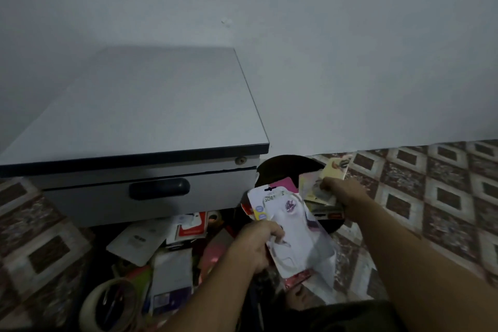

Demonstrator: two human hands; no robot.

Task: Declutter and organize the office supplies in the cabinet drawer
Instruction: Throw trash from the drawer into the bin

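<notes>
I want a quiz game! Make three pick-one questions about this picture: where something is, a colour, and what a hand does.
1. Where is the right hand? A by the dark round bin; B on the cabinet top; C in a pocket.
2. What colour is the drawer handle? A red; B black; C yellow.
3. The left hand is: A empty; B holding a white packet; C pushing the drawer.
Answers: 1 A, it holds papers at the bin; 2 B, dark on grey; 3 B, fingers curl round it.
</notes>
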